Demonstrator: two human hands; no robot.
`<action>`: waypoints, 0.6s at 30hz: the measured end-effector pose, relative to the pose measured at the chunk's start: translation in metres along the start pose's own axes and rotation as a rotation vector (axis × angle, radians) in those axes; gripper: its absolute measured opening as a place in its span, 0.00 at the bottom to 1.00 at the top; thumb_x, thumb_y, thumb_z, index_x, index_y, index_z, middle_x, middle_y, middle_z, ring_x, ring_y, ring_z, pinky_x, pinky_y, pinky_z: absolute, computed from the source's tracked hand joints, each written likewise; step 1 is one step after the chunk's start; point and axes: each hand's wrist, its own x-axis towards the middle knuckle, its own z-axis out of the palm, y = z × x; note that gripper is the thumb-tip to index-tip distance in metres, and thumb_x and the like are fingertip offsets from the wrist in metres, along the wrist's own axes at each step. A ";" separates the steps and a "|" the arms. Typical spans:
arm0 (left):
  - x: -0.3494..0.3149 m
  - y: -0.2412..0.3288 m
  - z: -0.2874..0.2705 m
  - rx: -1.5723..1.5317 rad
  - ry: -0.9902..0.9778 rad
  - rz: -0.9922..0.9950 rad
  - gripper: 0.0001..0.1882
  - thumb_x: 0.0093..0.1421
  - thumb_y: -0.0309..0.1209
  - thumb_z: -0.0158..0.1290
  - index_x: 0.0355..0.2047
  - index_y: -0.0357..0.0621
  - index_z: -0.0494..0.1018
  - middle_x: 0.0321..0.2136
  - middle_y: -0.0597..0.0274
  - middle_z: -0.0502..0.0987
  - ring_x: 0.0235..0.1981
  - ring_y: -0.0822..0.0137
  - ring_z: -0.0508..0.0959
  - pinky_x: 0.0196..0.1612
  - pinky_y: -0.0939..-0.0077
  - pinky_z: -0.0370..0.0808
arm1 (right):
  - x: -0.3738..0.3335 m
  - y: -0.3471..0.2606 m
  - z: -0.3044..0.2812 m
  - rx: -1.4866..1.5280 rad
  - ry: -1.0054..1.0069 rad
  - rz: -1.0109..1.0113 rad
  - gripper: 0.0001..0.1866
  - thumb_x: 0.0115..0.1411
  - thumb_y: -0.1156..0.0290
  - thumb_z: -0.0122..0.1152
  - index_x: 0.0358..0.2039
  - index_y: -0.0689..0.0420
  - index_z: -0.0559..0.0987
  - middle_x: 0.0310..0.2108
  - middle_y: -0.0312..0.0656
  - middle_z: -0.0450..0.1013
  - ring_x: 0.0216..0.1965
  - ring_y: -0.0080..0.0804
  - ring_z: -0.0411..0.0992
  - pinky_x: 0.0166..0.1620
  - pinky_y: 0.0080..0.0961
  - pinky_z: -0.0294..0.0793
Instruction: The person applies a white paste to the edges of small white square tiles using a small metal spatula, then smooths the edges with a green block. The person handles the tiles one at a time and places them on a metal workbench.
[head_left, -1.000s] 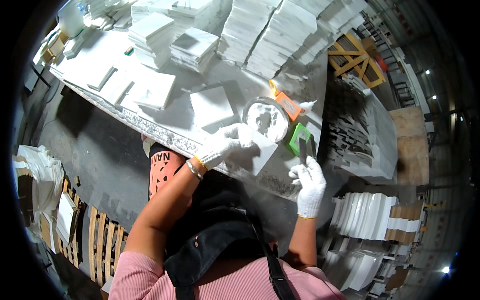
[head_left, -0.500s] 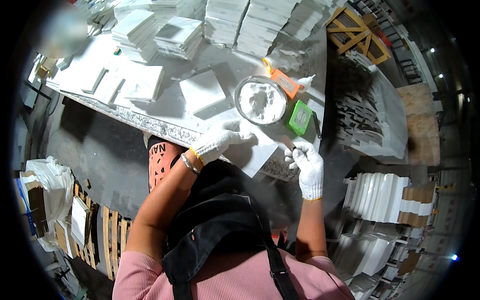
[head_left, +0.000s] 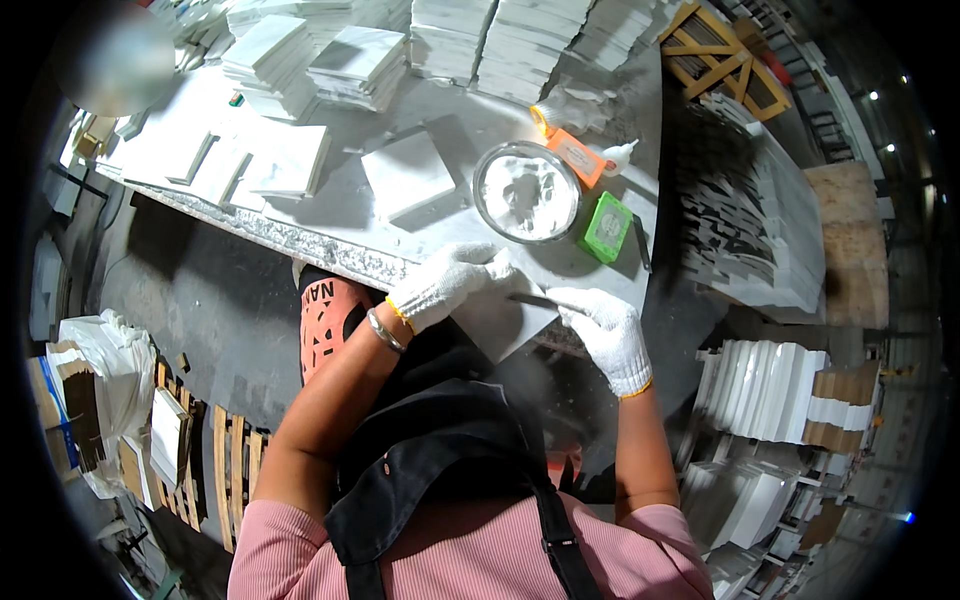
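Both my hands wear white knitted gloves. My left hand [head_left: 450,285] grips the upper left part of a flat white tile [head_left: 503,328], which juts over the table's near edge; its fingertips are partly hidden. In my right hand [head_left: 605,335] is a small scraper [head_left: 533,299], its thin blade pointing left over the tile; whether it touches the surface I cannot tell. Just beyond the tile stands a round clear bowl [head_left: 480,212] holding white paste [head_left: 525,190]. A green box [head_left: 607,228] sits right of the bowl, beside a dark flat tool [head_left: 642,245].
An orange box [head_left: 577,157] and a white nozzle bottle [head_left: 620,153] lie behind the bowl. One white tile [head_left: 408,175] rests left of it. Stacked tiles [head_left: 358,65] line the table's far side. A wooden pallet [head_left: 232,470] lies on the floor at lower left.
My right hand has moved left and slightly up, bringing the scraper from beyond the tile's right edge to over it. My left hand stays on the tile.
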 end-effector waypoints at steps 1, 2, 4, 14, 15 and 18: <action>-0.002 0.004 0.004 0.025 0.031 -0.015 0.16 0.68 0.37 0.53 0.44 0.35 0.78 0.36 0.67 0.79 0.40 0.76 0.74 0.48 0.79 0.70 | -0.005 0.001 0.000 -0.003 -0.025 0.027 0.17 0.58 0.87 0.53 0.46 0.65 0.82 0.40 0.45 0.80 0.37 0.26 0.78 0.43 0.21 0.77; -0.003 0.008 0.005 0.050 0.061 -0.031 0.15 0.68 0.37 0.53 0.43 0.35 0.78 0.36 0.66 0.79 0.40 0.75 0.74 0.48 0.79 0.70 | -0.010 0.008 0.003 0.027 -0.028 0.024 0.18 0.57 0.88 0.52 0.46 0.66 0.82 0.40 0.44 0.80 0.37 0.25 0.77 0.43 0.21 0.77; -0.006 0.010 0.001 -0.063 0.035 -0.008 0.15 0.68 0.37 0.53 0.43 0.35 0.78 0.36 0.66 0.79 0.40 0.75 0.74 0.48 0.79 0.70 | -0.016 0.005 0.005 0.063 -0.013 0.046 0.17 0.58 0.87 0.52 0.46 0.66 0.82 0.40 0.44 0.80 0.37 0.24 0.77 0.43 0.21 0.77; 0.011 0.016 -0.002 0.399 0.062 0.033 0.14 0.64 0.38 0.54 0.39 0.39 0.79 0.31 0.56 0.79 0.35 0.68 0.75 0.43 0.71 0.72 | 0.016 0.013 0.009 0.174 0.065 0.117 0.18 0.58 0.82 0.57 0.48 0.60 0.82 0.43 0.44 0.81 0.38 0.29 0.80 0.43 0.25 0.79; 0.014 0.015 -0.003 0.447 0.073 0.059 0.13 0.64 0.37 0.54 0.39 0.39 0.79 0.31 0.55 0.79 0.35 0.66 0.76 0.43 0.70 0.72 | 0.014 0.016 0.009 0.219 0.063 0.190 0.18 0.59 0.82 0.57 0.49 0.60 0.82 0.43 0.41 0.81 0.38 0.25 0.78 0.42 0.22 0.78; 0.020 0.014 -0.007 0.593 0.094 0.146 0.13 0.61 0.37 0.56 0.40 0.41 0.79 0.34 0.53 0.79 0.37 0.59 0.78 0.42 0.67 0.74 | 0.004 0.028 0.013 0.320 0.087 0.342 0.17 0.62 0.81 0.57 0.52 0.62 0.80 0.44 0.36 0.80 0.36 0.18 0.75 0.39 0.16 0.76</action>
